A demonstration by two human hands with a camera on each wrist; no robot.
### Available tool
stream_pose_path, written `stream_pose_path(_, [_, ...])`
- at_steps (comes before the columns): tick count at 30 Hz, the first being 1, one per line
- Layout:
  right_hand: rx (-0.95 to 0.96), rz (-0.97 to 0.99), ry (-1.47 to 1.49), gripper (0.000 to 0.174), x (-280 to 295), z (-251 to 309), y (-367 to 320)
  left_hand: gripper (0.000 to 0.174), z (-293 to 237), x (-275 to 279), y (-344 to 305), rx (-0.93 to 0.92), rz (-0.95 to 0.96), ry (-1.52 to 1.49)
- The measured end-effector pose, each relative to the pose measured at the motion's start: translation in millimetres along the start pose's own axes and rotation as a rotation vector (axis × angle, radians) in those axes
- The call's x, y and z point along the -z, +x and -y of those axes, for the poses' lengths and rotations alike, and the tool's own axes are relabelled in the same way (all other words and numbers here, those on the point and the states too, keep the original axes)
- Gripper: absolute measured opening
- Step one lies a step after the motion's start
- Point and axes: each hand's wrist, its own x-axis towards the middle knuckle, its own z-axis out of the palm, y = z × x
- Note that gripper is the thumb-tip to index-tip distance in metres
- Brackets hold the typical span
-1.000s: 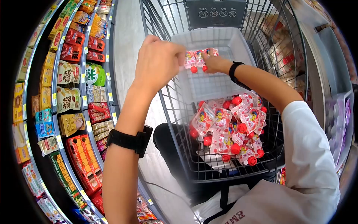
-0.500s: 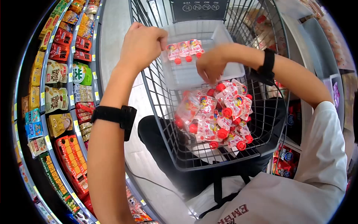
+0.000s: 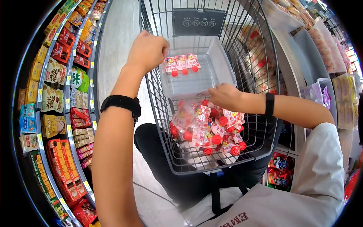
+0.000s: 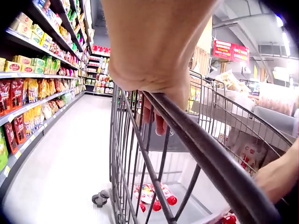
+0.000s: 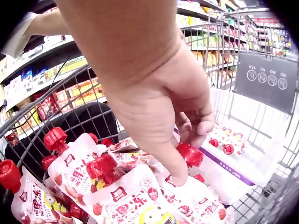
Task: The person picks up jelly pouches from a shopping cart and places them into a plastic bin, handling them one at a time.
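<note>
My left hand point(image 3: 147, 53) grips the side rim of the shopping cart point(image 4: 201, 149), its fingers hanging over the inner side in the left wrist view. Red-capped jelly pouches point(image 3: 202, 113), pink and white, lie heaped in the near end of the cart. Over the heap's far edge is my right hand point(image 3: 227, 96). In the right wrist view its thumb lies along a pouch, with a red cap point(image 5: 190, 154) between thumb and loosely bent fingers. Beyond it, a translucent plastic box point(image 3: 181, 89) has three pouches point(image 3: 181, 62) lined up at its far left.
Snack shelves point(image 3: 68, 109) run along the left beside the pale aisle floor point(image 3: 117, 49). On the right stand more displays with bins point(image 3: 310, 56). A dark sign panel point(image 3: 198, 22) hangs at the cart's far end. The person's dark-clad leg point(image 3: 151, 147) is beside the cart.
My right hand has left the pouches in the box and come back toward me to the heap. The row of three pouches stays in the box. My left hand keeps its place at the cart's rim.
</note>
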Motion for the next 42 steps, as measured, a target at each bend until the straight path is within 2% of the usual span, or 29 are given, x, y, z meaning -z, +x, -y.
stream_pose_path(1, [0.004,0.005,-0.004,0.015,13,-1,-7,0.014,0,0,-1,-0.013,-0.021,-0.016])
stream_pose_path(4, [-0.200,0.123,0.072,0.014,70,-18,-26,0.013,2,-2,-2,-0.024,-0.058,-0.046])
stream_pose_path(6, [-0.316,-0.021,0.028,0.014,88,-58,-23,0.013,2,-2,-1,-0.031,-0.067,-0.060])
stream_pose_path(7, [-0.356,0.055,0.172,0.021,102,-83,-14,0.013,2,-1,0,-0.013,-0.032,-0.072])
stream_pose_path(8, [-0.366,0.027,0.419,0.023,103,-107,-7,0.013,2,0,0,0.006,0.001,-0.081])
stream_pose_path(9, [-0.604,0.048,0.699,0.024,105,-116,5,0.013,3,-1,0,0.008,0.002,-0.079])
stream_pose_path(10, [-0.604,0.045,0.700,0.024,90,-128,21,0.014,3,-3,-1,-0.003,-0.047,-0.091])
stream_pose_path(12, [-0.861,-0.202,1.446,0.020,30,-153,63,0.014,2,-2,0,-0.019,-0.096,-0.101])
stream_pose_path(13, [-0.856,-0.204,1.450,0.020,6,-162,85,0.014,2,-2,-1,-0.027,-0.083,-0.104])
stream_pose_path(15, [-1.114,-0.310,1.679,0.023,-36,-169,127,0.016,5,-7,-2,-0.056,-0.106,-0.097])
stream_pose_path(16, [-1.104,-0.296,1.685,0.023,-51,-167,141,0.016,5,-8,-3,-0.045,-0.095,-0.094])
stream_pose_path(18, [-1.233,-0.302,1.660,0.020,-77,-164,163,0.016,7,-10,-1,-0.074,-0.139,-0.098])
stream_pose_path(20, [-1.243,-0.341,1.722,0.018,-113,-156,178,0.017,5,-10,-2,-0.052,-0.057,-0.108])
stream_pose_path(22, [-1.223,-0.427,1.692,0.019,-127,-156,190,0.018,7,-10,-2,-0.066,-0.127,-0.126])
stream_pose_path(24, [-1.265,-0.360,1.685,0.021,-158,-180,205,0.018,9,-9,0,-0.076,-0.126,-0.121])
stream_pose_path(26, [-0.619,-0.092,0.933,0.023,-240,-228,224,0.018,9,-11,-2,-0.078,-0.130,-0.126])
stream_pose_path(27, [-0.822,-0.089,1.089,0.023,-191,-204,211,0.018,9,-11,-3,-0.073,-0.127,-0.128])
stream_pose_path(29, [-1.270,-0.215,1.396,0.025,-77,-147,179,0.017,9,-10,-2,-0.057,-0.104,-0.119])
stream_pose_path(30, [-1.275,-0.217,1.391,0.025,-76,-148,177,0.017,8,-10,-2,-0.059,-0.109,-0.122])
stream_pose_path(32, [-1.205,-0.441,1.391,0.029,-69,-155,172,0.017,7,-10,-2,-0.036,-0.103,-0.125])
stream_pose_path(33, [-1.114,-0.341,1.213,0.025,-73,-166,168,0.017,7,-10,-3,-0.036,-0.108,-0.128])
stream_pose_path(34, [-1.121,-0.345,1.210,0.025,-78,-169,167,0.017,6,-11,-4,-0.038,-0.139,-0.115])
stream_pose_path(36, [-1.064,-0.493,1.041,0.022,-77,-172,164,0.016,4,-10,0,-0.049,-0.181,-0.096])
stream_pose_path(37, [-1.063,-0.495,1.039,0.022,-73,-169,159,0.016,4,-10,-1,-0.045,-0.168,-0.090])
stream_pose_path(39, [-0.889,-0.715,0.910,0.023,-59,-162,150,0.016,6,-9,-4,-0.028,-0.151,-0.076])
stream_pose_path(42, [-0.876,-0.798,0.781,0.021,-43,-162,142,0.015,5,-8,-4,-0.027,-0.126,-0.069])
